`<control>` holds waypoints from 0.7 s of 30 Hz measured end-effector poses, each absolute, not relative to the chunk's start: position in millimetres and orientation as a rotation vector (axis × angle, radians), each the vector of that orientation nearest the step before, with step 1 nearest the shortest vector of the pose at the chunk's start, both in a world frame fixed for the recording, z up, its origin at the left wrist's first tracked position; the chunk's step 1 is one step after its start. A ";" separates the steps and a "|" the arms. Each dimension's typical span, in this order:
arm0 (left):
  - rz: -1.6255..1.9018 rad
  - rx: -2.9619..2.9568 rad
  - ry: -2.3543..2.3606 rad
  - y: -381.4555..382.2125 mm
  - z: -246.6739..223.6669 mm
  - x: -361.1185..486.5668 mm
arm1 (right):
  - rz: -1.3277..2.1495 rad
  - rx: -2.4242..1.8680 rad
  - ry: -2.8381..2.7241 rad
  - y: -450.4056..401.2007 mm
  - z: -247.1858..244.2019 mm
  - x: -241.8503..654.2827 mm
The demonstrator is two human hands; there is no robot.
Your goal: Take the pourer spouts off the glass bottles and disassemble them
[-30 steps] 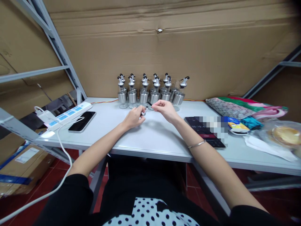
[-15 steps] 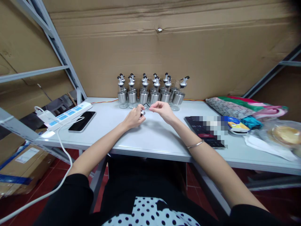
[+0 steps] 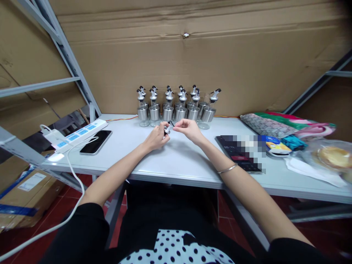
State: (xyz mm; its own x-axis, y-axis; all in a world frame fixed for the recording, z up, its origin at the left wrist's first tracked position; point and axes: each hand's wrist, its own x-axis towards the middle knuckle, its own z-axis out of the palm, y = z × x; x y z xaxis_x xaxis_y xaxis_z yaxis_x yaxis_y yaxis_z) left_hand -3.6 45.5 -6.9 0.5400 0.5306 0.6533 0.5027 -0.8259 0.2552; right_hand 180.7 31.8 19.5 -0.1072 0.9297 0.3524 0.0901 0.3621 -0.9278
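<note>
My left hand is closed round a silver pour spout, keeping it just above the table in front of the bottles. A small black flap sits at the top of the spout. Thumb and forefinger of my right hand pinch at the flap's outer end; the fingertips partly cover it. Behind both hands stand several glass oil bottles with steel sleeves, in two rows. Most carry the same silver spout with a black flap. One bottle at the back right shows an uncapped neck.
On the left of the table lie a phone and a white power strip with a cable. To the right are a partly blurred tablet, a patterned cloth, and food in a plastic container. Cardboard closes the back.
The black flap has moved in against the silver spout, and more of the spout shows between my hands. My right fingers have shifted slightly left. The bottles are unmoved.
</note>
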 end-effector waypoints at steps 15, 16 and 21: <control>1.061 2.650 0.891 39.9 0.2 -3.5 | 1.013 -0.955 -1.523 30.8 18.9 179.6; 1.058 2.646 0.886 40.0 0.1 -3.5 | 1.018 -0.952 -1.524 30.6 19.0 179.5; 1.061 2.642 0.865 40.8 -0.8 -3.8 | 1.049 -0.942 -1.551 29.6 19.2 179.5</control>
